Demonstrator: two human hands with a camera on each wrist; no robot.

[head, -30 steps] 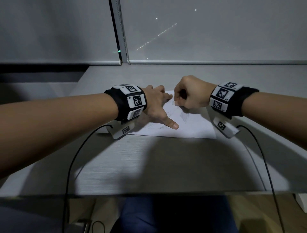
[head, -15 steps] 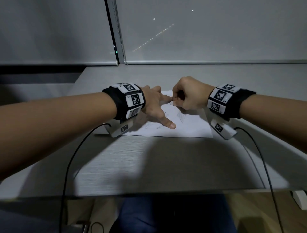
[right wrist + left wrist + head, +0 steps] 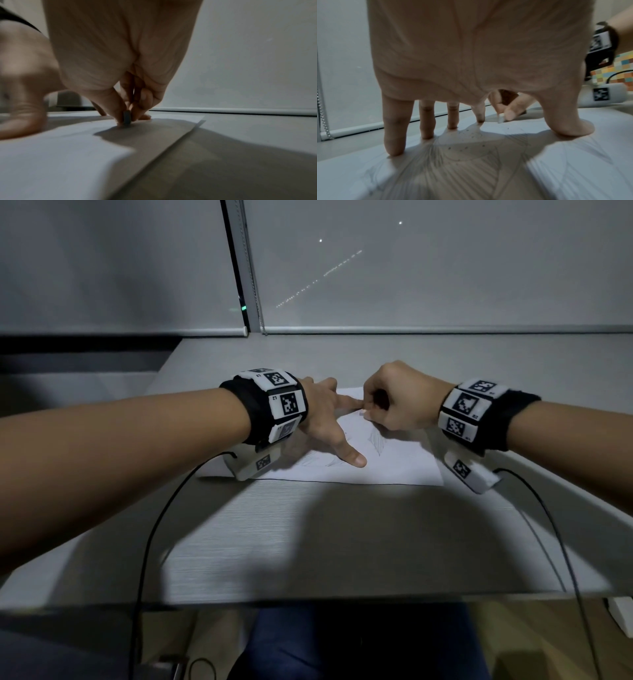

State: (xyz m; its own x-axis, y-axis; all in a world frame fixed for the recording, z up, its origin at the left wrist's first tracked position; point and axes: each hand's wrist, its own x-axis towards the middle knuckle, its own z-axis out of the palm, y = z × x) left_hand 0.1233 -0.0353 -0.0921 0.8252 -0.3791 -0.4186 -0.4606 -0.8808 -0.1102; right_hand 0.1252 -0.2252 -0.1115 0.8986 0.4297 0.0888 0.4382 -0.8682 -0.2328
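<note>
A white sheet of paper with a faint pencil drawing lies flat on the grey desk. My left hand is spread on the sheet, fingertips and thumb pressing it down. My right hand pinches a small white eraser between thumb and fingers, its end touching the paper near the far edge, just beside the left index finger. In the right wrist view the eraser looks dark and stands on the paper. Eraser crumbs dot the drawing.
Closed roller blinds hang behind the desk's far edge, with a bead chain at the left. Black cables run from both wrist cameras over the front edge. My legs show below the desk.
The right hand with the eraser has shifted slightly left and away along the paper's far part. The left hand stays spread on the sheet.
</note>
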